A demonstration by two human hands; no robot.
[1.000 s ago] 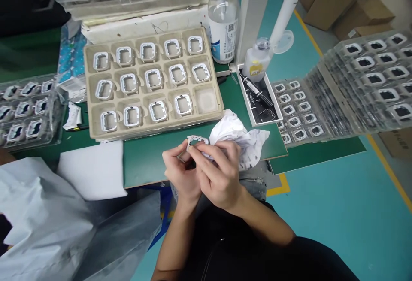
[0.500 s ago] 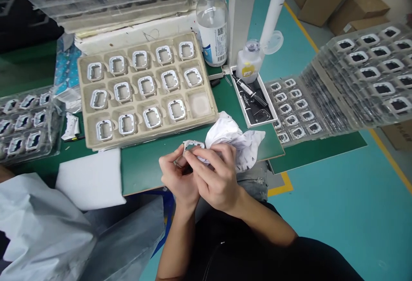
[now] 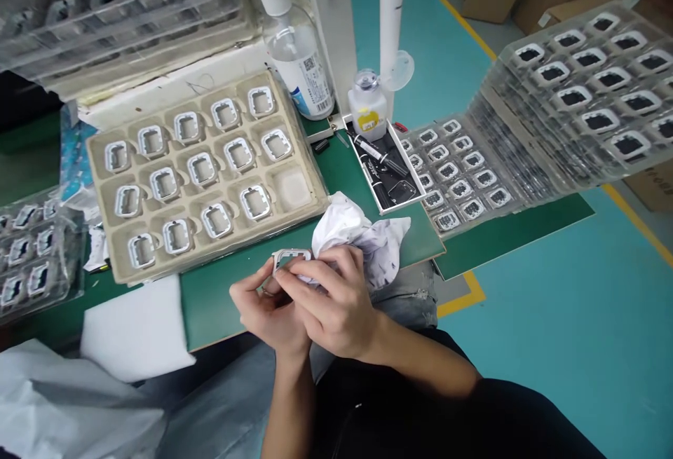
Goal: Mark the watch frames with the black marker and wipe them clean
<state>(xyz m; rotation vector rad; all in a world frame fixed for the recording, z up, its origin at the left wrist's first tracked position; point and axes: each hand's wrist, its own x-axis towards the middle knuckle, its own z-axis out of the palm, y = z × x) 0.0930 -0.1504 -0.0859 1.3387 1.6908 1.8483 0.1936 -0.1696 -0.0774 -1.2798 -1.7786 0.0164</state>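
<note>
Low over the table's front edge, I have a small square white frame (image 3: 292, 257) with rounded corners between my hands. My left hand (image 3: 273, 312) pinches its left side between thumb and fingers. My right hand (image 3: 336, 301) is closed, with its fingertips pressed on the frame's near edge. Directly behind the right knuckles is a crumpled white cloth (image 3: 362, 235) with dark specks; whether part of it is tucked into that hand is hidden. Beyond the hands, a beige tray (image 3: 278, 231) carries similar frames in rows, and its front right pocket holds none.
A pump bottle (image 3: 302, 59) and a smaller white bottle (image 3: 367, 105) stand behind a box (image 3: 413, 201) of black markers. Stacked clear trays (image 3: 552, 144) hold frames at right. White foam (image 3: 137, 333) lies left, near another person's pale sleeve (image 3: 78, 403).
The whole view has shifted, so the tray and table appear farther left and lower. Both hands keep hold of the frame, which looks nearly the same in them.
</note>
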